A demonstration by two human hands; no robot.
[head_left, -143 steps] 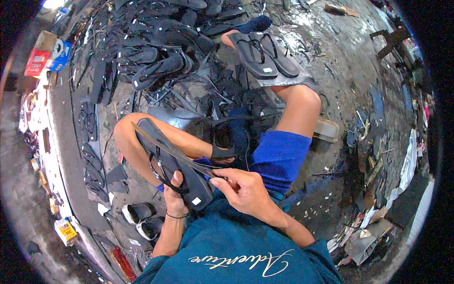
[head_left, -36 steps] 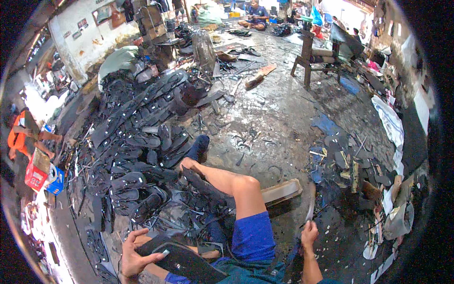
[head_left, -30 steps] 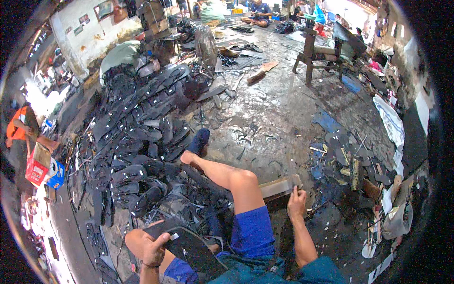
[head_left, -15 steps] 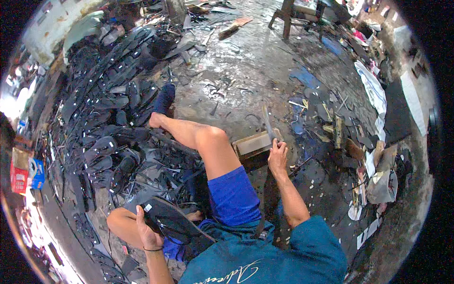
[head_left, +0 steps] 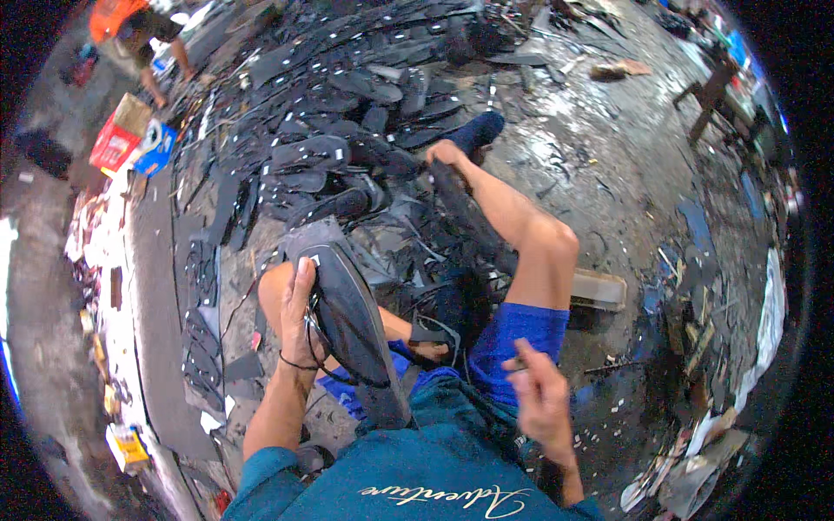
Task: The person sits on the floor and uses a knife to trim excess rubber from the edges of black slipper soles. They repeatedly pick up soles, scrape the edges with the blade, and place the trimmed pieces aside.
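My left hand (head_left: 301,323) grips a black flip-flop (head_left: 346,313) from its left side, thumb up along the edge. A wider grey-black sheet (head_left: 320,233) lies beneath the flip-flop and juts out past its toe and heel. Thin dark straps loop out near my wrist. Over the right side of my blue shorts, my right hand (head_left: 543,399) is raised and closed, blurred by motion. A small dark bit shows at its fingers, apparently the knife seen earlier; the blade cannot be made out. The two hands are apart.
Many black flip-flops (head_left: 308,154) are heaped ahead of me. A pale-topped wooden block (head_left: 598,290) lies beyond my right knee. Dark scraps cover the floor around my legs. Red (head_left: 115,143) and blue boxes (head_left: 156,149) stand at left; another person in orange (head_left: 117,19) bends beyond them.
My view has swung left. My right hand has come back from the wooden block, where it held a knife, toward my lap. The flip-flop in my left hand is raised and turned more upright.
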